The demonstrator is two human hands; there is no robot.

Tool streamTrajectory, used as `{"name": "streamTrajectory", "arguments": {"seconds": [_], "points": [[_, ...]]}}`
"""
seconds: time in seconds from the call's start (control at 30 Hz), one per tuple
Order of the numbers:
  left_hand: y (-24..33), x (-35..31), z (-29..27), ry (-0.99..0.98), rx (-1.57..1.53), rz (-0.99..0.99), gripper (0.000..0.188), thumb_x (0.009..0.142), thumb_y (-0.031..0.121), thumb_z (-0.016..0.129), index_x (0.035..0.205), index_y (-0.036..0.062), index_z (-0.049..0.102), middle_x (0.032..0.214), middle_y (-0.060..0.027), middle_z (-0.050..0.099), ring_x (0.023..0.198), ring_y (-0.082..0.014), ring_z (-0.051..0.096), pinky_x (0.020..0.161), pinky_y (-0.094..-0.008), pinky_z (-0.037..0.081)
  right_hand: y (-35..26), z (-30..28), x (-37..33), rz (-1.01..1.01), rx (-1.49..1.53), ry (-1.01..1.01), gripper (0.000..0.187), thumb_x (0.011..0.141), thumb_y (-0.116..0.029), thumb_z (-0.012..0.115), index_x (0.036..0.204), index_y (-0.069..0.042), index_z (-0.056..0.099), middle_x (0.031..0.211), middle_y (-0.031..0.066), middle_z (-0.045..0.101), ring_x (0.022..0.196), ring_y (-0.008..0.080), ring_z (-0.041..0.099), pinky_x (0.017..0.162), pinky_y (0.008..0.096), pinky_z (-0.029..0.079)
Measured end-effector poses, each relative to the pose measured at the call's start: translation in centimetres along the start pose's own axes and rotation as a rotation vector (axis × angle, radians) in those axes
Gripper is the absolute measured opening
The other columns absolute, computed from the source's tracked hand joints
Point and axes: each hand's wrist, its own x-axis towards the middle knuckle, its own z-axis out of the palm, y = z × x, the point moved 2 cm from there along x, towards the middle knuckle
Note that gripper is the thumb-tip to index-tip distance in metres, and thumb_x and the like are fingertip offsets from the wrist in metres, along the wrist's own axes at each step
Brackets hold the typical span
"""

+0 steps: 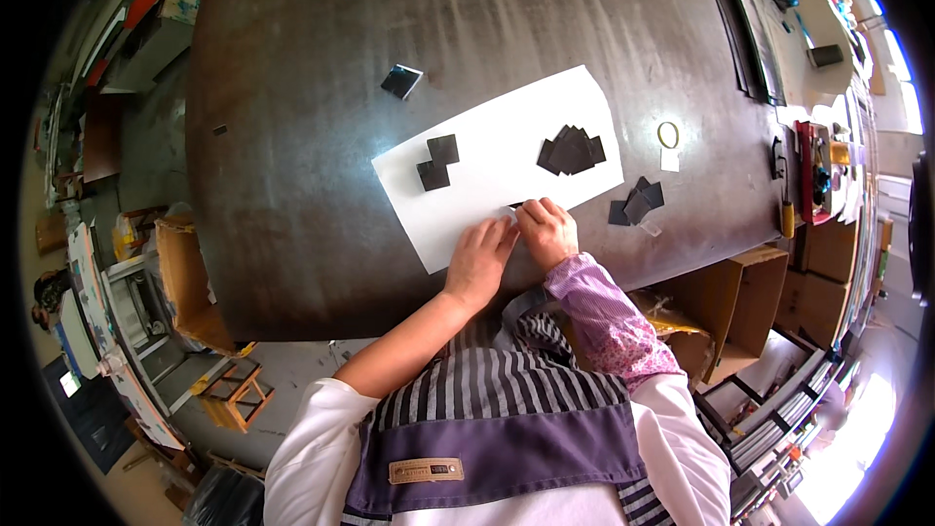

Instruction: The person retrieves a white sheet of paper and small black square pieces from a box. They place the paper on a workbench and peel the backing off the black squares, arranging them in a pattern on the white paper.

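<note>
Close together over the near edge of a white sheet (487, 185), my left hand (482, 253) and my right hand (546, 232) pinch a small dark piece (517, 206) with a pale, translucent edge. Most of that piece is hidden by my fingers. On the sheet, a fanned pile of black squares (571, 151) lies at the right, and two overlapping black squares (438, 164) lie at the left. More black squares (639, 202) rest on the dark table just right of the sheet, beside a small clear scrap (651, 228).
Beyond the sheet sits a stack of dark squares (401, 81) on the table (302, 214). A tape ring (667, 134) and a small white square (670, 160) lie at the right. A yellow-handled tool (787, 218) is by the right edge. Cardboard boxes (748, 307) stand below.
</note>
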Motion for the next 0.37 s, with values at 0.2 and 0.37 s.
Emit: {"name": "streamTrajectory", "arguments": {"seconds": [0.2,0.37], "points": [[-0.1,0.0,0.2,-0.034,-0.056,-0.043,0.040,0.087,0.012,0.060,0.126,0.0106,0.061,0.128,-0.0048,0.055,0.120,-0.0221,0.051,0.100,-0.0386,0.041,0.3,-1.2,0.1,-0.094,-0.004,-0.040,0.013,0.073,-0.012,0.062,0.085,-0.006,0.064,0.088,0.0042,0.057,0.087,0.0227,0.057,0.077,0.0359,0.051],[-0.6,-0.4,0.1,-0.037,-0.101,-0.040,0.049,0.082,0.012,0.066,0.131,0.0127,0.058,0.132,-0.0059,0.054,0.122,-0.0230,0.050,0.102,-0.0390,0.039,0.4,0.8,0.8,-0.013,0.026,0.030,0.020,0.070,-0.008,0.065,0.090,-0.007,0.065,0.091,0.0042,0.059,0.089,0.0234,0.058,0.077,0.0350,0.052]]}}
